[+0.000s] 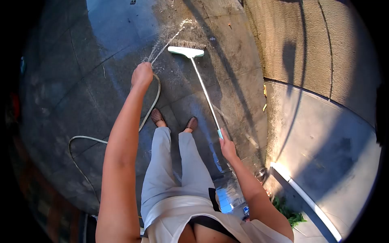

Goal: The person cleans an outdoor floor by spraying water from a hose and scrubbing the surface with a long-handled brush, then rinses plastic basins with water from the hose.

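Pale shirt (174,205) fabric lies nearest. Left hand (142,76) grips the hose (152,108), likely flexible, slippery; hold near outlet. Right hand (228,148) clasps the broom (206,93) by its handle, probably light, rigid.

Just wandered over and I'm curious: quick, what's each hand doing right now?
Left hand: closed around the hose, with water jetting out ahead.
Right hand: closed, holding the broom by its handle.

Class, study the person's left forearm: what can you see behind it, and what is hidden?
The hose shows on both sides of the left forearm, against dark paving; the stretch and ground directly behind it are covered.
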### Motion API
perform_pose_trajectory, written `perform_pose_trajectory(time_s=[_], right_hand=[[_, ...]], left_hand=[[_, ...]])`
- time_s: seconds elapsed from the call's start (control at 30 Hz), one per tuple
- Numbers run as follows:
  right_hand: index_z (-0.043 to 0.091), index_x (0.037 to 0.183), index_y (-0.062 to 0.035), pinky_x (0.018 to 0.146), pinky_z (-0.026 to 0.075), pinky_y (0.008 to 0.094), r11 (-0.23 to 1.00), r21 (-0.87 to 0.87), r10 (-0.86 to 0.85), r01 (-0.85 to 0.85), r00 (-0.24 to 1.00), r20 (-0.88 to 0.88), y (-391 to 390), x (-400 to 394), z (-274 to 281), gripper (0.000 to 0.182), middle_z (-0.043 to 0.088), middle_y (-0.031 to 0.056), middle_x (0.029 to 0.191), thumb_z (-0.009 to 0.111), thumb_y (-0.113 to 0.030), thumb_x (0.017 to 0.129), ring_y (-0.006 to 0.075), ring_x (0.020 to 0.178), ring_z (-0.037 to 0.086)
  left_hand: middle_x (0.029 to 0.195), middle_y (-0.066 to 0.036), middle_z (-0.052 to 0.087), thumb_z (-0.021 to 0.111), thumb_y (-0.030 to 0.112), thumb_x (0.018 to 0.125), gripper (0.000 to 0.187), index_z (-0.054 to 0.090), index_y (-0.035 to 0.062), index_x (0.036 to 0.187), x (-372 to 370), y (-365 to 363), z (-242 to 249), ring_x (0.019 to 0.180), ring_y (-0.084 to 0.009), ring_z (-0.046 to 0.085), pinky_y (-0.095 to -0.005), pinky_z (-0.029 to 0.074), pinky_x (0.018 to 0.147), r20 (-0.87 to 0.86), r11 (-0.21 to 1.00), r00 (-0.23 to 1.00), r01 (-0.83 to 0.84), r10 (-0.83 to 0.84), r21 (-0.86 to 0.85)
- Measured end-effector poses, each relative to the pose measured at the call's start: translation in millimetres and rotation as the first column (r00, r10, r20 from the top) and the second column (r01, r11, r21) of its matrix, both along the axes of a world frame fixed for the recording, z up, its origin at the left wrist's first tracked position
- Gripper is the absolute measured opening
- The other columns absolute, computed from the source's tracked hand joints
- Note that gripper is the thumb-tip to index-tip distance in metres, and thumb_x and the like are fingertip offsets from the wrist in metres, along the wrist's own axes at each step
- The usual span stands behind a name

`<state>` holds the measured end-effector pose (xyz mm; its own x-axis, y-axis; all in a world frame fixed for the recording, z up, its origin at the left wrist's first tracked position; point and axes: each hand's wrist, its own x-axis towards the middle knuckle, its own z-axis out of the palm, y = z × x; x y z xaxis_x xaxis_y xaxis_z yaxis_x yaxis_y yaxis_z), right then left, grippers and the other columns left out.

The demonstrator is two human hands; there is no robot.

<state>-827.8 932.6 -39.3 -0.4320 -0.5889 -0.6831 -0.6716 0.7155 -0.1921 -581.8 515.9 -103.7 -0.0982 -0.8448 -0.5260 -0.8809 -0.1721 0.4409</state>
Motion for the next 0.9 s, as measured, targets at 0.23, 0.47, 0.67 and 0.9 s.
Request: perform_pose_trajectory(time_s=[0.23, 0.47, 0.67, 0.9], right_hand=[[0.041, 0.137, -0.0306, 0.066, 0.047, 0.0501, 0.994, -0.011, -0.105, 0.105, 0.994, 0.031, 2.6, 23.2, 31.2, 0.046, 0.061, 0.0283, 0.080, 0.052, -0.026, 0.092, 0.0455, 0.075, 0.060], [0.045, 0.136, -0.0241, 0.079, 0.050, 0.0396, 0.991, -0.117, 0.046, -0.059, 0.992, -0.115, -288.3, 1.3, -73.4, 0.044, 0.065, 0.0205, 0.100, 0.048, -0.036, 0.094, 0.0341, 0.092, 0.064], [0.039, 0.139, -0.0230, 0.072, 0.048, 0.0486, 0.974, -0.222, 0.039, -0.034, 0.999, 0.017, -282.7, 45.9, -73.4, 0.048, 0.062, 0.0283, 0.087, 0.050, -0.027, 0.092, 0.0438, 0.082, 0.061], [0.034, 0.142, -0.0297, 0.056, 0.044, 0.0476, 0.993, 0.074, 0.086, -0.097, 0.986, 0.140, -48.2, 65.0, 38.5, 0.054, 0.060, 0.0260, 0.068, 0.054, -0.026, 0.092, 0.0427, 0.062, 0.060]], left_hand=[[0.112, -0.021, 0.061, 0.032, 0.029, 0.092, 0.043, 0.063, 0.0020, 0.104, 26.8, -32.7, 12.4, 0.106, -0.0410, 0.056, -0.0491, 0.044, 0.089, 0.038, 0.982, 0.987, -0.158, 0.155, 0.101], [0.117, -0.024, 0.058, 0.032, 0.030, 0.091, 0.047, 0.063, -0.0016, 0.106, 67.8, -59.8, -18.7, 0.109, -0.0414, 0.054, -0.0491, 0.043, 0.091, 0.076, 0.977, 0.985, -0.165, 0.156, 0.136], [0.118, -0.024, 0.057, 0.032, 0.032, 0.090, 0.050, 0.062, -0.0023, 0.108, 103.6, -74.4, 5.0, 0.111, -0.0412, 0.053, -0.0489, 0.040, 0.093, -0.006, 0.953, 0.965, -0.259, 0.263, 0.160], [0.113, -0.026, 0.059, 0.034, 0.033, 0.090, 0.050, 0.063, -0.0045, 0.105, 158.2, -73.2, -1.9, 0.109, -0.0414, 0.055, -0.0486, 0.041, 0.092, 0.119, 0.930, 0.936, -0.346, 0.332, 0.127]])
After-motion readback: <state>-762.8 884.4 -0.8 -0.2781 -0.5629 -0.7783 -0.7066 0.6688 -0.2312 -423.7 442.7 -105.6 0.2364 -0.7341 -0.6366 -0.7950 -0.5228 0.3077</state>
